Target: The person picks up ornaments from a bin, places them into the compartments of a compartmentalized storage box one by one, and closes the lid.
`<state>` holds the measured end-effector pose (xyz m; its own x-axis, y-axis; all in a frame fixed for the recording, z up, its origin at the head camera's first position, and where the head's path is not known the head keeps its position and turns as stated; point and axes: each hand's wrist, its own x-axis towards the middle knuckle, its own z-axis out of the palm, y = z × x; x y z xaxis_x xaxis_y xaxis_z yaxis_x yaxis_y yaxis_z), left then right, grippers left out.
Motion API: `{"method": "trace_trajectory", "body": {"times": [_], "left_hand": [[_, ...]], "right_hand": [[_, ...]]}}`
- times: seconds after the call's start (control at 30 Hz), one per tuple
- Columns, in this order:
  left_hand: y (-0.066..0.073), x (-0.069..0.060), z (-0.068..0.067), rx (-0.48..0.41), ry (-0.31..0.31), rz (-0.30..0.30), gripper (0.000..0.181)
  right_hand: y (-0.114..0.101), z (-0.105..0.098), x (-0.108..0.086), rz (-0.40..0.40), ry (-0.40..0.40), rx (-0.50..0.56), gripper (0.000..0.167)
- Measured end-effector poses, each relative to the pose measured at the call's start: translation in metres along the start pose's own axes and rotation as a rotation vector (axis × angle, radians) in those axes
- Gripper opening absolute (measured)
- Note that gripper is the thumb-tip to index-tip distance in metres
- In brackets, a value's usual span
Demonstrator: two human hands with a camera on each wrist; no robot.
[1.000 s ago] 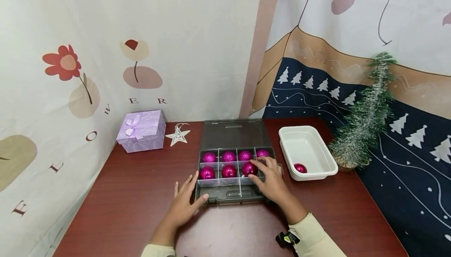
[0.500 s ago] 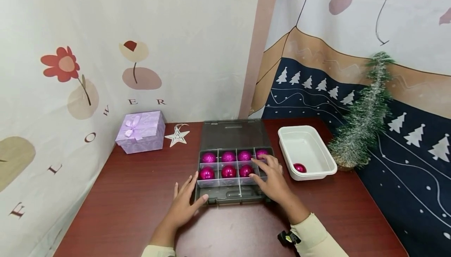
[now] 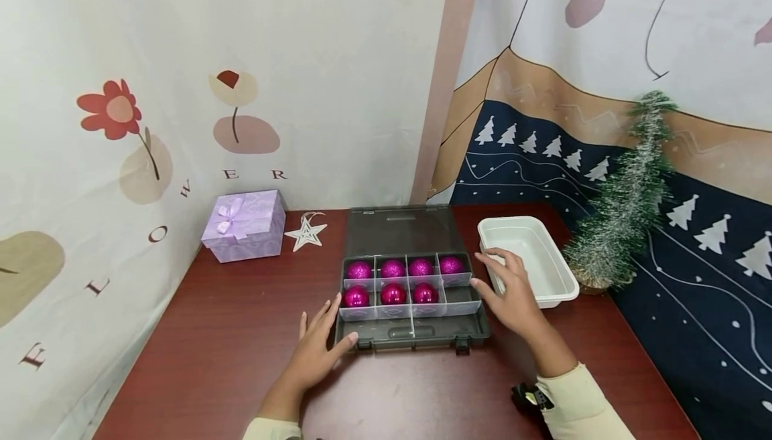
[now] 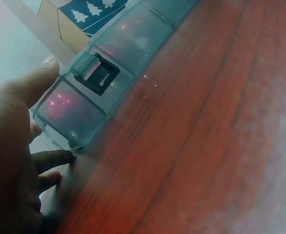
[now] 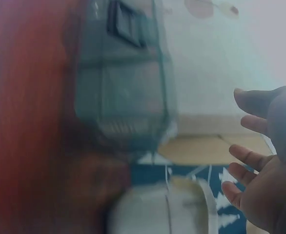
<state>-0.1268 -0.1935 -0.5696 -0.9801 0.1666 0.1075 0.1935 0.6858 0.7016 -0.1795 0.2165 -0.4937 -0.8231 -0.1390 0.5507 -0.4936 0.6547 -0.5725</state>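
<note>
the left hand (image 3: 317, 345), fingers loosely straight, touches the left side of a grey see-through box (image 3: 368, 329), thumb at its front edge. the right hand (image 3: 512, 296), fingers spread and holding nothing, hangs near the box's right side and a white tub (image 3: 545, 267). inside the box, three shiny pink balls (image 3: 393, 294) sit in one row, four glittery balls (image 3: 393, 268) behind.

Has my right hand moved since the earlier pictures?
Yes. In the head view, your right hand has shifted to the right, from over the right side of the divided box toward the white tub.
</note>
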Motion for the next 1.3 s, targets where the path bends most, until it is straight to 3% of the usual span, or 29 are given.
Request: {"method": "trace_trajectory", "body": {"times": [0.17, 0.3, 0.43, 0.63, 0.9, 1.3], "left_hand": [[0.001, 0.001, 0.000, -0.005, -0.004, 0.000, 0.089], [0.001, 0.001, -0.001, -0.005, -0.014, -0.005, 0.089], [0.001, 0.001, -0.001, -0.005, -0.021, -0.006, 0.089], [0.001, 0.001, -0.001, -0.002, -0.020, -0.009, 0.089], [0.002, 0.001, -0.002, -0.002, -0.019, -0.006, 0.089], [0.000, 0.001, -0.001, -0.006, -0.011, 0.003, 0.089]], "right_hand": [[0.016, -0.027, 0.005, 0.039, 0.019, -0.006, 0.049], [0.031, -0.047, 0.009, 0.101, -0.031, 0.013, 0.047], [0.049, -0.066, 0.017, 0.173, -0.128, 0.029, 0.046], [0.071, -0.088, 0.031, 0.267, -0.338, 0.118, 0.047], [0.090, -0.095, 0.046, 0.328, -0.535, 0.254, 0.051], [0.111, -0.086, 0.056, 0.429, -0.798, 0.359, 0.053]]}}
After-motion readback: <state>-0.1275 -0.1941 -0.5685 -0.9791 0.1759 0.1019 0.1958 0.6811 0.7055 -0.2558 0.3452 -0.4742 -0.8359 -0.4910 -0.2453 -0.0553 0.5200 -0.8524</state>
